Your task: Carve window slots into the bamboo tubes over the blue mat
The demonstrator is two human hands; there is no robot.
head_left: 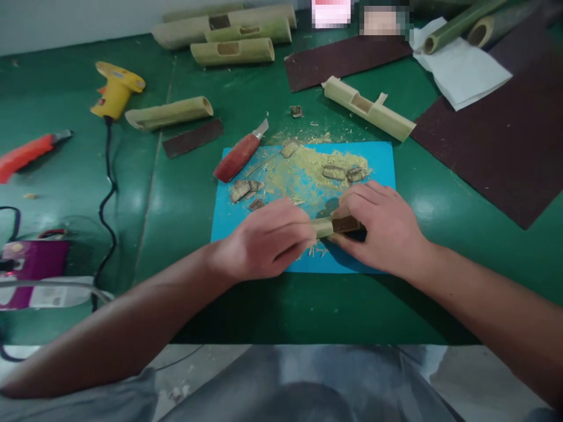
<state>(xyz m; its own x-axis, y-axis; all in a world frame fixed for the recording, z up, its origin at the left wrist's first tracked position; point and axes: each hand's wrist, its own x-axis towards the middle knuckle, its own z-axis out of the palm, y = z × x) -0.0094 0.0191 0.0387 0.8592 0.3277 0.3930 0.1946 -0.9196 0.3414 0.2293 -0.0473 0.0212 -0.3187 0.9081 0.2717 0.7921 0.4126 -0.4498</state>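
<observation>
A short bamboo piece [322, 227] is held low over the blue mat [382, 155], spanning the gap between my two hands. My left hand [272, 240] is closed round its left end, fingers curled and knuckles up. My right hand [382, 225] grips the other end, thumb on the near side and fingers on the far side. Between those fingers shows a dark brown patch; whether it is a cut opening or a sheet against the bamboo I cannot tell. Pale bamboo dust [303, 170] and several bark chips lie just beyond. A red-handled knife [240, 157] rests across the mat's far left corner.
A notched bamboo tube [369, 109] lies behind the mat, with more bamboo tubes [233, 51] at the back. Dark brown sheets [497, 152] and a white cloth [466, 73] are at right. Left are a yellow corded tool [116, 91], an orange cutter [29, 155] and a purple box [39, 264].
</observation>
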